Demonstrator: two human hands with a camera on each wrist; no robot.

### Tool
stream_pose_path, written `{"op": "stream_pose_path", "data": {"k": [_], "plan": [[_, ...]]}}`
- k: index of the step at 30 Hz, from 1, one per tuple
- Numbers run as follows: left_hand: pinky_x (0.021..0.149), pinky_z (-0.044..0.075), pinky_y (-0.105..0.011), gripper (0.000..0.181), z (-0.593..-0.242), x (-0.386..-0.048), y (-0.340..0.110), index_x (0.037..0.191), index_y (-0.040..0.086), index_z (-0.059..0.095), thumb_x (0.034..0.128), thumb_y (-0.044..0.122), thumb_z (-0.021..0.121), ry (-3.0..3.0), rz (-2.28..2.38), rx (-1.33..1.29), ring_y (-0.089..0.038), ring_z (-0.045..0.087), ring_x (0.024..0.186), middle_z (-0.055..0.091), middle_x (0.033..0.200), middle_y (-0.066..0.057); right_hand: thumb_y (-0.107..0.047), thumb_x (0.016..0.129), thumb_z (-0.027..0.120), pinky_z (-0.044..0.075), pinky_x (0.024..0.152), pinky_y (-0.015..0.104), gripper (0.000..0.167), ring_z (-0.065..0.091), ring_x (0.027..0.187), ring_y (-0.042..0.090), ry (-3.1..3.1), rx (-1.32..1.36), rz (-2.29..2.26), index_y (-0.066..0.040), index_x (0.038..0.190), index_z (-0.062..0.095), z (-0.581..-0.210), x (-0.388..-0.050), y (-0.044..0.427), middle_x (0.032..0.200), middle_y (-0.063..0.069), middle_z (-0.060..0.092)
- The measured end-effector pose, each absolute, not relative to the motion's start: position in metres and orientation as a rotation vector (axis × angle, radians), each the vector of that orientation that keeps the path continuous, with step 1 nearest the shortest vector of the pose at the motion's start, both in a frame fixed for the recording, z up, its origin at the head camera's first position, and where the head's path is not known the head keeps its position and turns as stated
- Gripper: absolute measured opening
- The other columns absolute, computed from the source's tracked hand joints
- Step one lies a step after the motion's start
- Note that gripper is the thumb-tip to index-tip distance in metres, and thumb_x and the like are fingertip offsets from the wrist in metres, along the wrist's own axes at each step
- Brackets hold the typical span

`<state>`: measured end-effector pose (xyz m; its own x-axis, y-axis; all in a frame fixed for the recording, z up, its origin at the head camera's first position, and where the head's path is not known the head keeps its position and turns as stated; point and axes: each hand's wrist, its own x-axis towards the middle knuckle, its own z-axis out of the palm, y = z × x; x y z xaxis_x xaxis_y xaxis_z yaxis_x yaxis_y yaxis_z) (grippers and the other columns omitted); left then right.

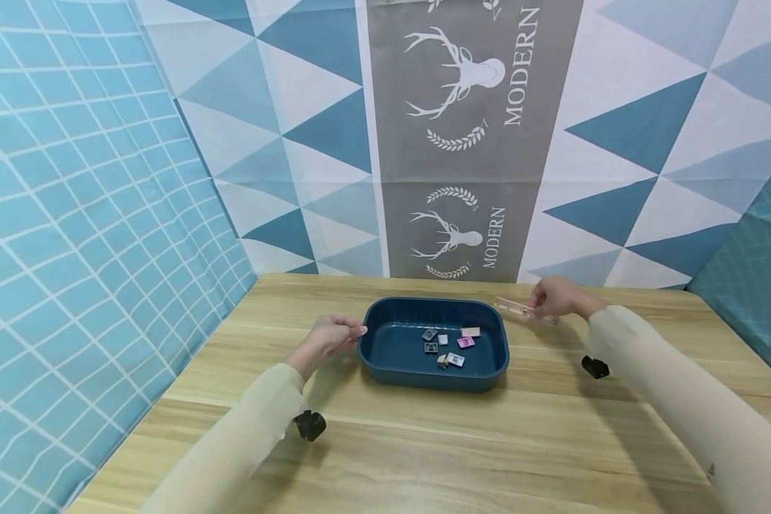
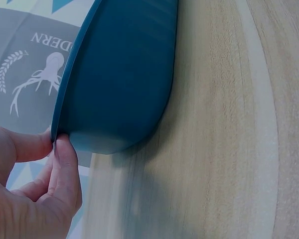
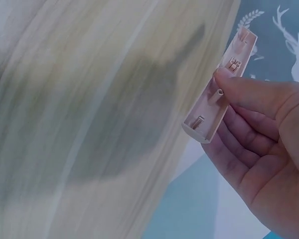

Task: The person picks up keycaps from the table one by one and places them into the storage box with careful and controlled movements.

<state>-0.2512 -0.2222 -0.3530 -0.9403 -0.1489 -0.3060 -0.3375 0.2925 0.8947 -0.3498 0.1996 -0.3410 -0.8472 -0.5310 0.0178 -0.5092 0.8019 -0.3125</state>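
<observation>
A dark blue rectangular tray stands on the wooden table. My left hand pinches its left rim between thumb and fingers; the left wrist view shows the tray's outer wall close up. Several small keycaps lie loose inside, among them a pink keycap, a beige keycap, a white keycap and a dark grey keycap. Right of the tray, above the table, my right hand pinches a long pale pink spacebar keycap. Its hollow underside with stems faces the right wrist camera.
The wooden table runs back to a wall cloth with triangles and deer heads. A blue tiled-pattern cloth hangs on the left. Black camera mounts hang below both wrists.
</observation>
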Motion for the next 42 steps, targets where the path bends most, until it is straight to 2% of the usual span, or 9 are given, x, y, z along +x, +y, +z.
{"op": "stream_pose_path", "data": {"k": [12, 20, 25, 32, 39, 42], "plan": [[0.08, 0.059, -0.023, 0.026, -0.354, -0.252, -0.223, 0.115, -0.004, 0.063, 0.0914, 0.008, 0.064, 2.389, 1.72, -0.448, -0.012, 0.062, 0.086, 0.063, 0.109, -0.011, -0.009, 0.08, 0.073, 0.053, 0.062, 0.031, 0.008, 0.058, 0.065, 0.013, 2.921, -0.833, -0.45, -0.002, 0.077, 0.069, -0.329, -0.346, 0.185, 0.072, 0.006, 0.068], [0.077, 0.059, -0.022, 0.026, -0.355, -0.252, -0.222, 0.114, -0.005, 0.063, 0.0906, 0.008, 0.065, 2.394, 1.73, -0.448, -0.013, 0.062, 0.087, 0.063, 0.111, -0.014, -0.007, 0.079, 0.073, 0.051, 0.059, 0.026, 0.007, 0.057, 0.063, 0.011, 2.912, -0.863, -0.493, -0.001, 0.076, 0.069, -0.32, -0.344, 0.179, 0.07, 0.006, 0.069], [0.082, 0.059, -0.025, 0.027, -0.354, -0.252, -0.222, 0.114, -0.005, 0.063, 0.0909, 0.008, 0.065, 2.397, 1.72, -0.449, -0.013, 0.062, 0.087, 0.063, 0.113, -0.015, -0.008, 0.08, 0.073, 0.052, 0.061, 0.027, 0.006, 0.058, 0.063, 0.01, 2.918, -0.89, -0.481, -0.003, 0.077, 0.07, -0.313, -0.341, 0.175, 0.071, 0.004, 0.069], [0.079, 0.059, -0.023, 0.027, -0.354, -0.253, -0.223, 0.114, -0.005, 0.063, 0.091, 0.008, 0.064, 2.391, 1.722, -0.443, -0.011, 0.061, 0.083, 0.063, 0.107, -0.011, -0.008, 0.078, 0.073, 0.053, 0.061, 0.028, 0.007, 0.059, 0.061, 0.009, 2.968, -0.957, -0.452, -0.002, 0.075, 0.071, -0.306, -0.339, 0.166, 0.068, 0.005, 0.07], [0.087, 0.058, -0.028, 0.027, -0.354, -0.252, -0.223, 0.115, -0.004, 0.063, 0.091, 0.008, 0.064, 2.383, 1.728, -0.456, -0.011, 0.06, 0.081, 0.062, 0.104, -0.01, -0.007, 0.078, 0.073, 0.055, 0.062, 0.032, 0.007, 0.061, 0.062, 0.012, 2.968, -0.965, -0.445, -0.001, 0.075, 0.071, -0.299, -0.334, 0.16, 0.07, 0.008, 0.071], [0.086, 0.058, -0.028, 0.027, -0.355, -0.252, -0.223, 0.115, -0.005, 0.062, 0.091, 0.008, 0.064, 2.38, 1.725, -0.46, -0.011, 0.06, 0.081, 0.062, 0.102, -0.009, -0.008, 0.077, 0.074, 0.054, 0.063, 0.032, 0.007, 0.061, 0.063, 0.013, 2.972, -0.959, -0.43, -0.002, 0.074, 0.071, -0.298, -0.333, 0.158, 0.069, 0.007, 0.071]]}}
